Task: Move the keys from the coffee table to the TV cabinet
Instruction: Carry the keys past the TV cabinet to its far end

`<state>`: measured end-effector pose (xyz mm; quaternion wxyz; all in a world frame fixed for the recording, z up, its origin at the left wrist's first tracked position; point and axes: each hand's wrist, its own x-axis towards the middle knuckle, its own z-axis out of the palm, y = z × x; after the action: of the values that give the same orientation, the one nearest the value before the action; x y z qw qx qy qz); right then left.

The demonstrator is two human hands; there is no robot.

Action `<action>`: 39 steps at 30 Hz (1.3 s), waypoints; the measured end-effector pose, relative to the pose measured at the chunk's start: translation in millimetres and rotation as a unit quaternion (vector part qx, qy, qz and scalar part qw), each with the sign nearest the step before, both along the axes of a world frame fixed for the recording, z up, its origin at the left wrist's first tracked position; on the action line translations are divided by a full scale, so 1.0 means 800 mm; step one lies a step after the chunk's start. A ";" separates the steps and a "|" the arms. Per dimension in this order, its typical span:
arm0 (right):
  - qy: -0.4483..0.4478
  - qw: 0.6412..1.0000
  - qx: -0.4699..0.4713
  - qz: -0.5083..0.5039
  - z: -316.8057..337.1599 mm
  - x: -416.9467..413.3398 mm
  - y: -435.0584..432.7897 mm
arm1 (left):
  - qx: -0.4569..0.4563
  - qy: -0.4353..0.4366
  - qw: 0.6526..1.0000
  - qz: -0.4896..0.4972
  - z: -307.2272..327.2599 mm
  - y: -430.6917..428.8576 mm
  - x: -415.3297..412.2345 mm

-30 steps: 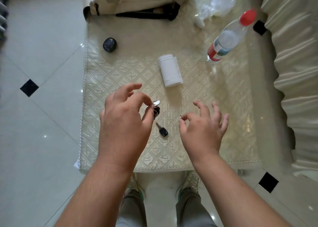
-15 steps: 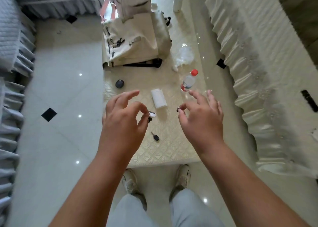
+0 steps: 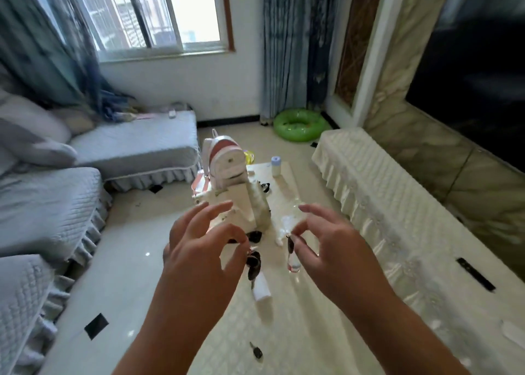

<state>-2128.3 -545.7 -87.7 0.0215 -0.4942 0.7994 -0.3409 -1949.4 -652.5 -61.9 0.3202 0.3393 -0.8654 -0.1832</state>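
Two hands are up over the coffee table (image 3: pixel 298 335), each w/ something pinched. Far left is a grey sofa (image 3: pixel 51 204), not involved. Next, the left hand (image 3: pixel 199 255): thumb + forefinger tips are closed on the ring of a dark key bunch (image 3: pixel 253 264), which hangs free below the pinch, other fingers fanned out straight. Lower down, a single black key (image 3: pixel 257 352) lies flat on the table near the front edge, untouched. Then the right hand (image 3: pixel 338 258): same sort of fingertip pinch, on a small dark key (image 3: pixel 290 243), rest of the fingers spread. Farther right is the TV cabinet (image 3: pixel 383 204) under a cream cloth, well apart from both hands.

Handling, as I judge it: the keys are light and hard, metal w/ plastic heads, nothing fragile. But a bunch swings, and a two-finger pinch can slip. Better to hook the ring or close the palm round the lot. The flat key prob needs a nail under its head, or a slide to the table edge, to lift.
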 end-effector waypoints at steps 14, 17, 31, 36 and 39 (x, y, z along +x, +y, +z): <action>0.020 0.999 -0.046 -0.003 0.126 -0.022 0.067 | -0.038 0.037 0.996 -0.067 0.100 0.038 -0.031; 0.024 0.999 -0.038 -0.027 0.126 -0.016 0.073 | -0.038 0.048 0.994 -0.088 0.099 0.028 -0.032; 0.053 0.954 -0.021 -0.295 0.089 0.077 0.096 | -0.059 0.014 0.959 -0.276 0.067 -0.033 -0.023; 0.032 0.918 -0.013 -0.395 0.064 0.123 0.139 | -0.023 0.001 0.930 -0.368 0.049 -0.010 -0.028; 0.028 0.889 0.011 -0.456 0.059 0.149 0.174 | -0.004 -0.005 0.906 -0.423 0.040 0.013 -0.035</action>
<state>-2009.3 -406.7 -40.3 -0.1534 -0.0841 0.9408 -0.2903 -1977.3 -642.0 -30.3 0.2097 -0.0589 -0.9300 -0.2960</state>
